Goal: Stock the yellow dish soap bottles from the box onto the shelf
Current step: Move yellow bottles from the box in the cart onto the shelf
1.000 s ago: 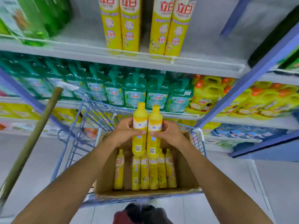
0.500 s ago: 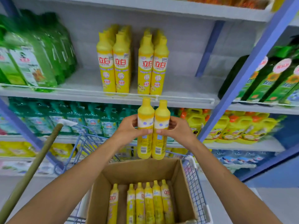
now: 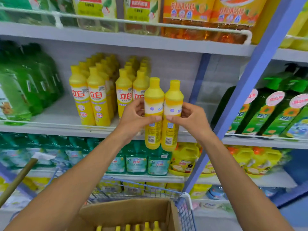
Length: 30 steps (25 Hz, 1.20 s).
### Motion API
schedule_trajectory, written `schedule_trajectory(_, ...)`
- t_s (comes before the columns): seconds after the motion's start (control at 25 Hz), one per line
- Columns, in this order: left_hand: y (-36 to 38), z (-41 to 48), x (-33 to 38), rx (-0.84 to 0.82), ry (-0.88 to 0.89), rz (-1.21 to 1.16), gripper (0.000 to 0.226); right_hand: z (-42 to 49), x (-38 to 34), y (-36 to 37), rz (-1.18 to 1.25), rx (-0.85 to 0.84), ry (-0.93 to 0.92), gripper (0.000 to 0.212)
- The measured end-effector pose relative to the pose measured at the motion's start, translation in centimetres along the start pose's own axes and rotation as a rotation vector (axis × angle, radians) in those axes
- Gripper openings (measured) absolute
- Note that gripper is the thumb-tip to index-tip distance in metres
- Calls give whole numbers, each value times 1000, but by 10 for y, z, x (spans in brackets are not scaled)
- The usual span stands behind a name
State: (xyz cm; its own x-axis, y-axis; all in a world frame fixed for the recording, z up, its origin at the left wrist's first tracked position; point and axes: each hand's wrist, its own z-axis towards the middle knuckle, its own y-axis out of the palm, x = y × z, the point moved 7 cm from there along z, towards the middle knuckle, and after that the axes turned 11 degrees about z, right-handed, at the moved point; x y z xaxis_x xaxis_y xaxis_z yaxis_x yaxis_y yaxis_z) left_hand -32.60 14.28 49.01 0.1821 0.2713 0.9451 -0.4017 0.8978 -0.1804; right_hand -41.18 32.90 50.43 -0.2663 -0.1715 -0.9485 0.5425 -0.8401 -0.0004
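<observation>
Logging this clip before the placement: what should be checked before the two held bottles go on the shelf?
1. Grip: ok, left hand and right hand hold the held bottles upright.
2. Shelf space right of the stocked rows: ok, nothing stands there.
3. Front labels outward: not ok, barcodes face the person.
4. Bases above shelf rail: cannot tell.
5. Box holds more bottles: ok, caps show.

Two held bottles (image 3: pixel 154 97) hung before the stocked rows (image 3: pixel 98 100) on the shelf (image 3: pixel 55 114); the box (image 3: pixel 126 212) sat below, in the cart (image 3: pixel 186 209).
</observation>
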Motion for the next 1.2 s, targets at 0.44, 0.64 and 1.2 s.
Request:
schedule_trajectory(0.44,50,77,7,77,32,10,58,67,2,-54,43,48,-60,40)
schedule_trajectory(0.64,59,90,-11,106,32,6,52,78,21,-56,31,98,-51,42)
schedule_trajectory(1.2,77,60,-89,-122,-84,110,52,38,90,-63,2,113,66,54)
